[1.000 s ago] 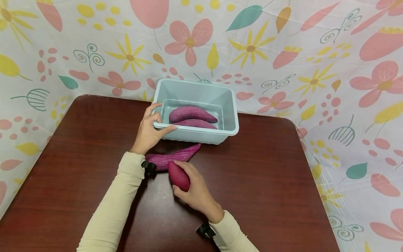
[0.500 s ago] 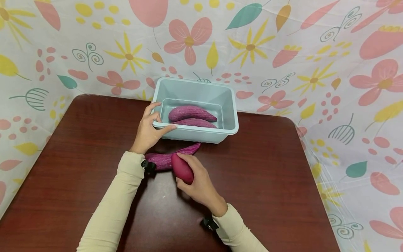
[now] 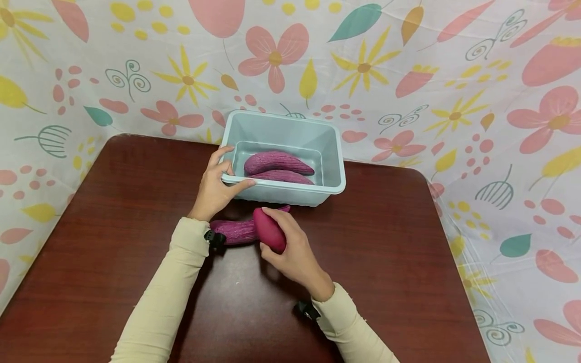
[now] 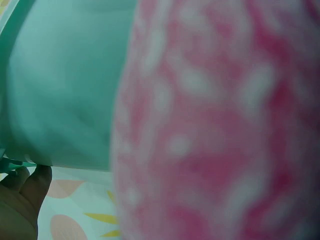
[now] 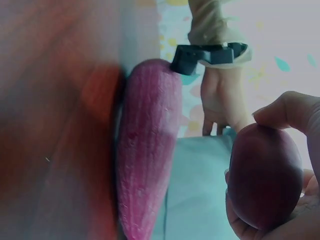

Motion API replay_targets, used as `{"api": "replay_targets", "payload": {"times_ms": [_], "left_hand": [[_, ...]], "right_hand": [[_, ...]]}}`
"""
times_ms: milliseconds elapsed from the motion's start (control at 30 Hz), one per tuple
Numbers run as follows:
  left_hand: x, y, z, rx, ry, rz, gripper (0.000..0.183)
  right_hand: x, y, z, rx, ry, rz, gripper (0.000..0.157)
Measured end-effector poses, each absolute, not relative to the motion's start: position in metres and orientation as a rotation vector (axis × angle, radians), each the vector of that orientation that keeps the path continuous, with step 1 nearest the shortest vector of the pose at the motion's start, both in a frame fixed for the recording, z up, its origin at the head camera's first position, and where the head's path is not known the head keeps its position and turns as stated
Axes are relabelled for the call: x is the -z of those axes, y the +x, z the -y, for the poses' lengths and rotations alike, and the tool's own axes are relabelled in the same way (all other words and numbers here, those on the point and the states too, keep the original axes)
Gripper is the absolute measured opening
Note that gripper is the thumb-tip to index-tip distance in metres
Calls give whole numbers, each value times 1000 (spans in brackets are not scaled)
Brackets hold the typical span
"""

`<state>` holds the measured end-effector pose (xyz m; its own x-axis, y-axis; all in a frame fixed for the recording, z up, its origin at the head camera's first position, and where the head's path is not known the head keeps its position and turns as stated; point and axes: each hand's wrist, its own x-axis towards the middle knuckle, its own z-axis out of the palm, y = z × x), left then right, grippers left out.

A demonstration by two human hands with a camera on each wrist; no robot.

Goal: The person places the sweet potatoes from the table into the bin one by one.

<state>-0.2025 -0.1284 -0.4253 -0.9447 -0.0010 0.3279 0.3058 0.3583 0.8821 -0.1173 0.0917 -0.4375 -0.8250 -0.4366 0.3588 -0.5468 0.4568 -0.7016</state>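
Note:
In the head view my left hand (image 3: 213, 186) grips the near-left corner of a light-blue plastic basin (image 3: 333, 190), thumb along the front rim. Inside the basin lie two long, ridged purple sweet potatoes (image 3: 277, 162). My right hand (image 3: 292, 247) holds a smooth purple-red mango-like fruit (image 3: 269, 231) between thumb and fingers. Behind it, a third ridged sweet potato (image 3: 233, 232) lies on the table before the basin, partly hidden by the fruit and my left wrist. That sweet potato (image 4: 210, 125) fills much of the left wrist view, blurred. The right wrist view shows the fruit (image 5: 265, 175) in my grasp.
The dark-red wooden table (image 3: 386, 262) extends to both sides of the basin. A floral cloth (image 3: 408, 65) hangs behind the table and along its sides. The basin stands near the back edge. A black wrist camera (image 3: 215, 241) sits beside the table sweet potato.
My right hand has moved up and rightward with the smooth fruit, which now covers part of the table sweet potato. My left hand and the basin have stayed in place.

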Motion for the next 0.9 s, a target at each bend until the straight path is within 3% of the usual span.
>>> {"api": "replay_targets", "payload": {"times_ms": [567,900], "left_hand": [[424,-202,127,1608,-276,2339,49],[453,-218,133,1587,-278,2337,49]], "right_hand": [[419,-135,-94,-1271,870,2529,69],[413,-142,-98,-1255,842,2535,70]]}}
